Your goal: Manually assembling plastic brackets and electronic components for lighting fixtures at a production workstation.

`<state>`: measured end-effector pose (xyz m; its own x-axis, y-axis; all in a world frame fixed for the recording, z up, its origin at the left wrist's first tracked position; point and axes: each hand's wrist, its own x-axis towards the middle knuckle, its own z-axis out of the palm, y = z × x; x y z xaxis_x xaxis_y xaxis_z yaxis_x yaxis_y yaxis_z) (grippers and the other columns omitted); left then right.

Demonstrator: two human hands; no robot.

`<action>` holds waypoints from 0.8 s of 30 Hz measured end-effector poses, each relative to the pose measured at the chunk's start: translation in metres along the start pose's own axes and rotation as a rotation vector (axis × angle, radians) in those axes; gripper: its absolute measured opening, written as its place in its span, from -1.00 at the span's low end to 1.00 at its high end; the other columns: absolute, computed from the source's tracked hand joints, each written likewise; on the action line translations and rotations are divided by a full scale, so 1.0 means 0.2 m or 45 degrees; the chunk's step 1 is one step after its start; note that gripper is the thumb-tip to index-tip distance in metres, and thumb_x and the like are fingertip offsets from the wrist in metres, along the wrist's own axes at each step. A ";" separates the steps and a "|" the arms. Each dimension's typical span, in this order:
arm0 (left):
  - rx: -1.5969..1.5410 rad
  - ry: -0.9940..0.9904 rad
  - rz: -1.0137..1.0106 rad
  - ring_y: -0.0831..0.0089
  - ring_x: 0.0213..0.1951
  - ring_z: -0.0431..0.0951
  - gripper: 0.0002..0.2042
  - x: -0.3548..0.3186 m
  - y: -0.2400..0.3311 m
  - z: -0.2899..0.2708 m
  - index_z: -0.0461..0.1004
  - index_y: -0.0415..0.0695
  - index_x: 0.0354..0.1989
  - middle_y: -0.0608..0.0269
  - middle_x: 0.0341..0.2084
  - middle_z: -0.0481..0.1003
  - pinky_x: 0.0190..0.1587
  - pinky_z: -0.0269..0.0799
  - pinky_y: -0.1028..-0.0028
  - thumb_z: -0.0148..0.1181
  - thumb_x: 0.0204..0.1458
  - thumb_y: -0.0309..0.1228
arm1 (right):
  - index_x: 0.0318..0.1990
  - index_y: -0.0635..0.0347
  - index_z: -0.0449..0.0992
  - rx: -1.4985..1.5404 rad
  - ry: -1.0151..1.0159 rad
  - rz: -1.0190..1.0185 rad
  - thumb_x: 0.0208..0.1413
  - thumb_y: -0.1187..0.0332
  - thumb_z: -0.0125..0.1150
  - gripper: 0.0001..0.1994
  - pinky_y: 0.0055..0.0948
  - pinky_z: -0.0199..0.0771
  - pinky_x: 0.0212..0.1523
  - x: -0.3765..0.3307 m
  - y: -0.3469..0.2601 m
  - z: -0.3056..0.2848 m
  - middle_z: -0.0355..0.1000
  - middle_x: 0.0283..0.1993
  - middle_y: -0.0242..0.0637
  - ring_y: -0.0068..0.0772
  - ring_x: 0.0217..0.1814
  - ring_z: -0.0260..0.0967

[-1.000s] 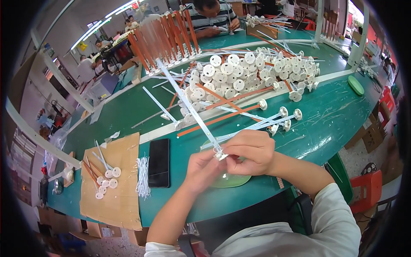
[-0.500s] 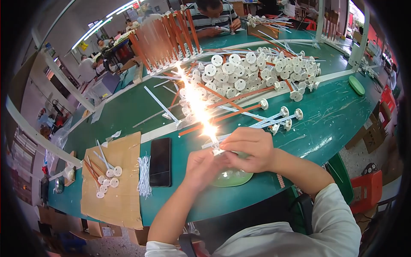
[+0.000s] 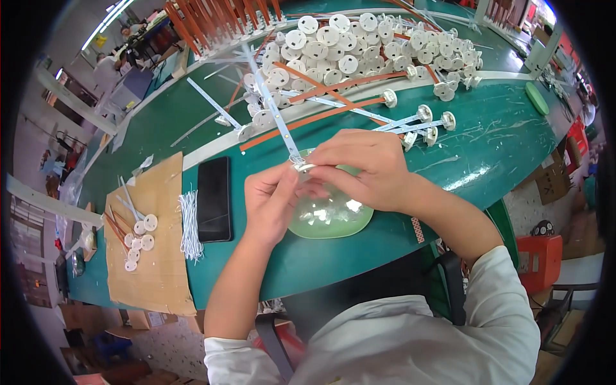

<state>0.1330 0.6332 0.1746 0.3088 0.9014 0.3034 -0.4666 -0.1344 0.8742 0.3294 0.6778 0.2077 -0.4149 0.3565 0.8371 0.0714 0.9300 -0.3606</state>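
Both my hands are closed on an LED strip assembly: a thin pale LED strip (image 3: 277, 120) with a round white base at its lower end. My left hand (image 3: 268, 200) pinches the base from the left, thumb on top. My right hand (image 3: 362, 168) grips its right edge between thumb and fingers. The strip points up and away, unlit. Under my hands sits a green oval dish (image 3: 330, 232) holding small shiny white pieces, partly covered by my fingers.
A large heap of round white bases (image 3: 346, 48) with strips lies beyond. Orange strips (image 3: 218, 25) stand upright in a row at the far left. Left of me are a black phone (image 3: 214, 199), a bundle of white wires (image 3: 190, 224) and cardboard (image 3: 151, 282) with several assemblies.
The strip in my hands was glowing brightly and is now dark. My view has tilted downward, so the far people have left the picture. Both hands stay on the base.
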 end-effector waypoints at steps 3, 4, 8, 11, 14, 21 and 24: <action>-0.020 0.144 0.030 0.26 -0.31 0.62 -0.65 -0.01 0.01 -0.02 0.48 -0.42 -0.02 -0.09 -0.20 0.57 -0.18 0.53 0.36 0.00 0.30 -0.31 | -0.29 0.28 0.62 0.028 0.000 0.296 -0.10 0.54 0.37 -0.84 -0.41 0.53 -0.41 -0.01 -0.02 0.00 0.57 -0.38 -0.16 -0.24 -0.41 0.54; 0.000 0.262 0.039 0.28 -0.32 0.62 -0.65 -0.01 0.03 -0.02 0.49 -0.41 -0.02 -0.09 -0.21 0.58 -0.20 0.52 0.39 0.01 0.30 -0.31 | -0.29 0.25 0.62 0.018 -0.273 0.336 -0.09 0.51 0.36 -0.84 -0.37 0.53 -0.36 -0.01 0.00 -0.03 0.56 -0.37 -0.18 -0.23 -0.37 0.54; 0.052 0.466 0.060 0.33 -0.31 0.62 -0.67 0.00 0.05 -0.01 0.50 -0.38 -0.04 -0.10 -0.21 0.58 -0.21 0.50 0.43 0.03 0.29 -0.31 | -0.29 0.20 0.62 -0.055 -1.000 0.299 -0.10 0.42 0.36 -0.82 -0.28 0.52 -0.18 -0.07 -0.01 -0.02 0.52 -0.32 -0.21 -0.16 -0.22 0.52; 0.064 0.406 0.015 0.34 -0.30 0.62 -0.67 0.01 0.05 0.02 0.50 -0.37 -0.03 -0.11 -0.21 0.58 -0.20 0.49 0.43 0.03 0.29 -0.31 | -0.32 0.21 0.63 -0.027 -1.041 0.369 -0.15 0.40 0.38 -0.81 -0.27 0.48 -0.13 -0.09 0.00 0.00 0.51 -0.27 -0.20 -0.15 -0.14 0.49; 0.146 0.356 -0.026 0.32 -0.28 0.61 -0.59 0.00 0.04 0.02 0.43 -0.43 0.03 -0.12 -0.20 0.57 -0.12 0.51 0.39 -0.02 0.30 -0.24 | -0.34 0.20 0.64 0.040 -1.056 0.495 -0.17 0.41 0.39 -0.82 -0.29 0.49 -0.19 -0.05 0.02 -0.02 0.54 -0.30 -0.24 -0.17 -0.20 0.50; 0.137 0.365 -0.019 0.31 -0.26 0.61 -0.59 0.00 0.05 0.02 0.43 -0.42 0.03 -0.10 -0.20 0.57 -0.11 0.50 0.38 -0.04 0.31 -0.24 | -0.44 0.17 0.66 0.233 -0.788 0.718 -0.22 0.46 0.45 -0.88 -0.51 0.42 -0.41 0.00 0.03 -0.06 0.52 -0.53 -0.32 -0.46 -0.48 0.44; -0.026 0.330 -0.012 0.25 -0.14 0.61 -0.65 0.00 0.03 0.02 0.43 -0.35 0.07 -0.07 -0.09 0.55 -0.06 0.47 0.35 0.01 0.30 -0.30 | -0.45 0.18 0.68 0.289 -0.645 0.770 -0.15 0.47 0.44 -0.94 -0.60 0.35 -0.49 0.02 -0.02 -0.07 0.52 -0.55 -0.32 -0.60 -0.50 0.42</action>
<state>0.1326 0.6303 0.1806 0.0916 0.9783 0.1859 -0.4821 -0.1198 0.8679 0.3394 0.6763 0.2187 -0.7268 0.6560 0.2035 0.2515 0.5298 -0.8100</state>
